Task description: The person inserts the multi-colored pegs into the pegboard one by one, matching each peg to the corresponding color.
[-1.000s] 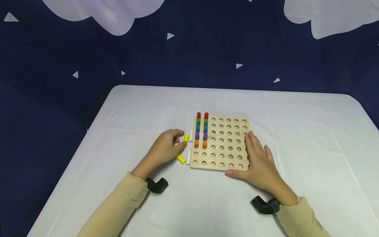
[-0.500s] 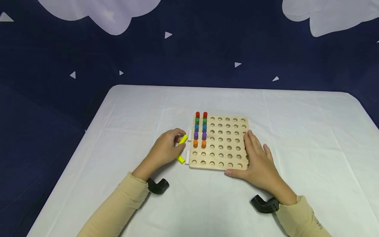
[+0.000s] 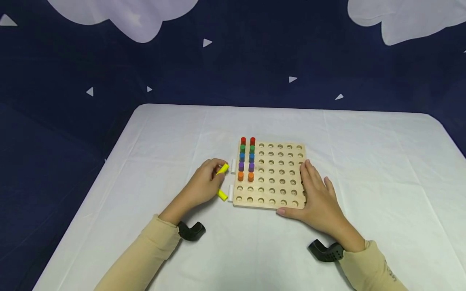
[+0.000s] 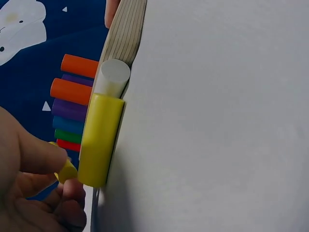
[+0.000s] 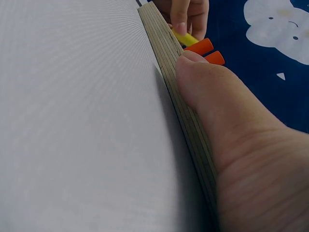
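Observation:
Between thumb and fingers my left hand [image 3: 200, 182] pinches a yellow peg [image 3: 223, 168], held slanted just left of the wooden pegboard [image 3: 267, 185]. A second yellow peg [image 4: 101, 140] lies on the table beside that hand. Two white pegs [image 3: 233, 166] lie along the board's left edge. The board's two left columns hold upright pegs in matching pairs: red, green, blue, purple [image 3: 241, 166] and orange [image 3: 240, 176] from back to front. My right hand [image 3: 321, 202] rests against the board's near right corner, thumb [image 5: 198, 79] at the front edge, fingers extended along the right side.
A white cloth covers the table [image 3: 174, 133]. Rows of bare holes fill the rest of the board. Black wrist-worn devices [image 3: 191, 231] sit at both wrists. Behind the table hangs a dark blue backdrop [image 3: 247, 60] with pale clouds and triangles.
The left hand has taken up one yellow peg and drawn it slightly left, away from the white peg. The right hand stays on the board.

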Tool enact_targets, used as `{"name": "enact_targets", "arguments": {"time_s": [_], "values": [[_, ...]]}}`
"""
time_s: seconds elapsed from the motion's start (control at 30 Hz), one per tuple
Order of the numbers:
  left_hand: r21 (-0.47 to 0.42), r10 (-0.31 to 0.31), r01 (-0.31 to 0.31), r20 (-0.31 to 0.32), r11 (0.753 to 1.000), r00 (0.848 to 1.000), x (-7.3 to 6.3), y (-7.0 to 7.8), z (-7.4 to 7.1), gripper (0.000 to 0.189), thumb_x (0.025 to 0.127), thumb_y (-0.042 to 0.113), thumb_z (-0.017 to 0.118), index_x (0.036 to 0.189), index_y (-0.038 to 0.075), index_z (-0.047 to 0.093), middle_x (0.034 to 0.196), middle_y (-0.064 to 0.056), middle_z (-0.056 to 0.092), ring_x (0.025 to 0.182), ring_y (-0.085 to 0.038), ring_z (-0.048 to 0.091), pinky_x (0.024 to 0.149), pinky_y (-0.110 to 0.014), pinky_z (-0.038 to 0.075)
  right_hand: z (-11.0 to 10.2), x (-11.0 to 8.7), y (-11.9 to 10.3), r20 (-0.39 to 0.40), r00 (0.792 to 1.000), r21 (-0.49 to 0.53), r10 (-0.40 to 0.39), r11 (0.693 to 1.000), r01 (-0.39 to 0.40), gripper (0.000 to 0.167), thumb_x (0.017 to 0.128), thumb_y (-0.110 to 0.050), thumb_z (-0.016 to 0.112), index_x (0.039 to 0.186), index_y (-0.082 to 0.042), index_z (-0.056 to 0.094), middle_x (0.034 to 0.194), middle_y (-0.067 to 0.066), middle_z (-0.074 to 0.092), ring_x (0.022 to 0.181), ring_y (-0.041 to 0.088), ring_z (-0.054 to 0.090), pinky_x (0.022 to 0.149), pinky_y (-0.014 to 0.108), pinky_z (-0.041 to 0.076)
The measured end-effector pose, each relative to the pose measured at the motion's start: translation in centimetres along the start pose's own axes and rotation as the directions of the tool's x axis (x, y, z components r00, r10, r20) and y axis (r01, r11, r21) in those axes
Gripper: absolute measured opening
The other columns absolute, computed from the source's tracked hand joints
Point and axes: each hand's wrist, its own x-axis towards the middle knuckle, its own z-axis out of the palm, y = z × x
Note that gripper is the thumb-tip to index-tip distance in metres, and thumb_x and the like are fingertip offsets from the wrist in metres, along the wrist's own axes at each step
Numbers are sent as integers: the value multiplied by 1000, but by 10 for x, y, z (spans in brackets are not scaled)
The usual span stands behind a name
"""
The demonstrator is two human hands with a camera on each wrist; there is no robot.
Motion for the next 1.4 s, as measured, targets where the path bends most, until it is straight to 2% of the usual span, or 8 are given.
{"name": "enact_targets", "arguments": {"time_s": [0.17,0.27,0.5,0.83,1.0,1.1,1.27,1.4], "values": [[-94,0,-2,-27,996,1000,-8,1,-1,26,98,13,58,123,7,57,97,-5,58,80,-15,51,67,-23,44,0,0,0,-2,1000,-3,1,1000,-1,139,63,-78,74,160,-10,0,168,11,-1,155,34,6,120,61,-3],[-102,32,-37,-54,994,998,-14,3,0,25,95,15,64,119,10,59,96,-1,61,77,-15,52,63,-22,44,-1,0,0,-8,1000,-2,-8,1000,8,139,64,-78,74,159,-9,0,168,12,-2,154,35,6,119,62,-4],[-21,128,-131,-111,991,986,-22,15,9,23,90,18,73,110,14,62,93,2,65,71,-13,51,59,-24,42,-1,1,0,-1,1000,1,-9,1000,9,139,64,-78,74,159,-8,-1,167,12,-2,154,36,6,119,62,-3],[111,252,-239,-127,965,959,-21,31,24,20,85,21,78,101,13,68,88,6,68,69,-9,53,63,-23,44,0,0,-2,6,1000,5,-6,1000,6,139,65,-78,74,159,-8,0,168,12,-3,154,36,6,119,64,-2],[149,271,-246,-178,958,946,-23,33,29,19,81,21,83,96,14,72,84,7,72,62,-4,50,57,-21,42,-1,0,-2,6,1000,2,-10,1000,10,139,65,-77,74,159,-7,0,167,12,-3,154,36,6,119,64,-2],[166,276,-247,-182,955,944,-23,33,32,19,80,22,84,94,14,74,83,7,74,61,-2,54,57,-20,43,-1,1,-2,6,1000,1,-8,1000,8,139,65,-77,74,159,-7,0,167,12,-3,154,36,6,119,63,-2],[180,265,-236,-156,955,952,-20,35,36,19,80,25,84,94,15,75,83,8,75,72,-2,67,65,-24,49,0,1,-2,11,1000,2,-2,1000,2,139,65,-78,74,159,-8,-1,167,12,-4,154,36,6,119,63,-2],[177,252,-226,-140,958,958,-18,36,37,21,80,25,84,97,17,75,86,9,76,79,-4,71,69,-29,51,0,1,-2,9,1000,4,-2,1000,2,139,65,-77,74,159,-8,-1,168,12,-3,154,36,6,119,63,-2]]}}
